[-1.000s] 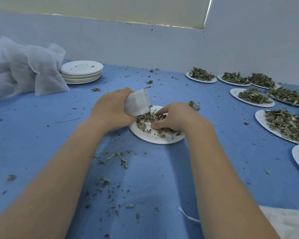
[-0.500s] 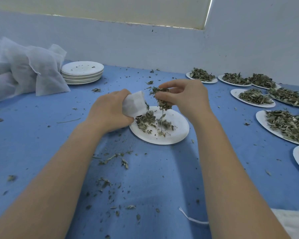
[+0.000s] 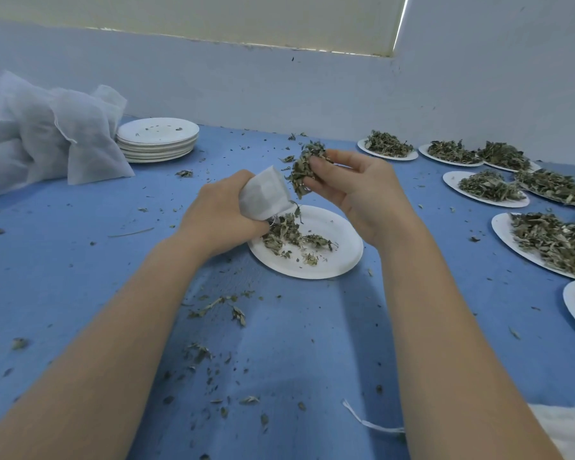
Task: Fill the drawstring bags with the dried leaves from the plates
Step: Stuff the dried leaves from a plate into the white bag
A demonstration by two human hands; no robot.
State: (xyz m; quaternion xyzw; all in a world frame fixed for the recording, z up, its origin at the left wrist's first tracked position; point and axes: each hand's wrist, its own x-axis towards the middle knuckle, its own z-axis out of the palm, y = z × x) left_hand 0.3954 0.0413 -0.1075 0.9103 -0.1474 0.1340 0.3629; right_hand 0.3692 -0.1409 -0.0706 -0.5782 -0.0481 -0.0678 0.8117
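My left hand [image 3: 218,212] grips a small white drawstring bag [image 3: 263,194] just above the left rim of a white plate [image 3: 339,247]. A thin scatter of dried leaves [image 3: 287,235] lies on that plate. My right hand [image 3: 356,190] is raised above the plate and pinches a clump of dried leaves [image 3: 304,169] right beside the bag's upper edge. The bag's mouth is hidden from me.
Several plates heaped with dried leaves [image 3: 488,189] line the right side of the blue table [image 3: 80,260]. A stack of empty plates [image 3: 158,139] and a pile of white bags [image 3: 47,131] sit at the back left. Leaf crumbs litter the cloth; a white bag with its string [image 3: 369,423] lies near the front right.
My right hand scooped leaves off the plate and lifted them up to the bag. My left hand stayed in place holding the bag.
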